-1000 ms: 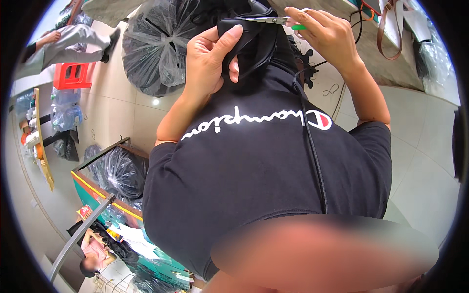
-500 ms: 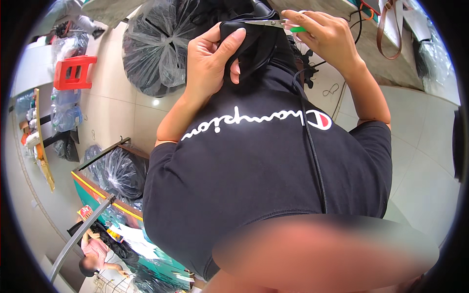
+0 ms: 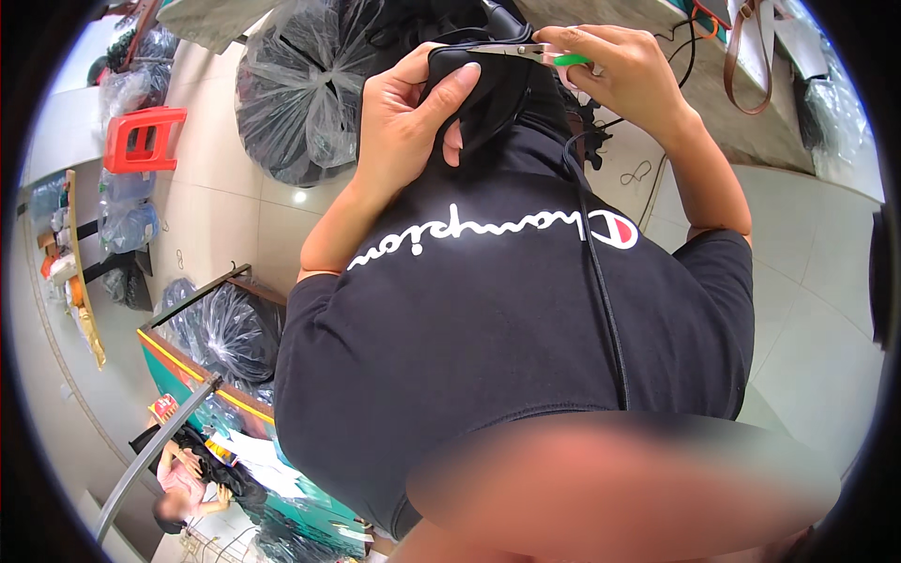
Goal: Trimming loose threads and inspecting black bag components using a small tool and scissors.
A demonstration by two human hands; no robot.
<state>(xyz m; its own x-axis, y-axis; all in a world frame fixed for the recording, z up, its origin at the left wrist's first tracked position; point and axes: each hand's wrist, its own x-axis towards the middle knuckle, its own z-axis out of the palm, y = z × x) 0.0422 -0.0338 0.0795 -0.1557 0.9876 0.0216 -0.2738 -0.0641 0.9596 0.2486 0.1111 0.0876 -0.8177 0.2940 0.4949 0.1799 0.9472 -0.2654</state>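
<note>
My left hand (image 3: 399,122) grips a smooth black piece of cloth (image 3: 488,89), thumb on top and fingers curled beneath it. In my right hand (image 3: 633,75) is a pair of scissors (image 3: 514,50) with pale and green handles. Their metal blades lie along the far edge of the cloth and point left, toward my left hand. Whether the blades are fully closed is too small to tell. Other dark material lies beyond the cloth and blends with it.
A large plastic-wrapped bundle (image 3: 305,103) stands on the floor to the left, with a red stool (image 3: 144,139) farther left. A grey worktop (image 3: 732,122) is at the right. A black cord (image 3: 601,291) hangs down my front. Another person (image 3: 183,474) sits at lower left.
Both hands, the cloth and the scissors have shifted very slightly to the right and nearer. At lower left, the other person's arms have moved in toward dark material.
</note>
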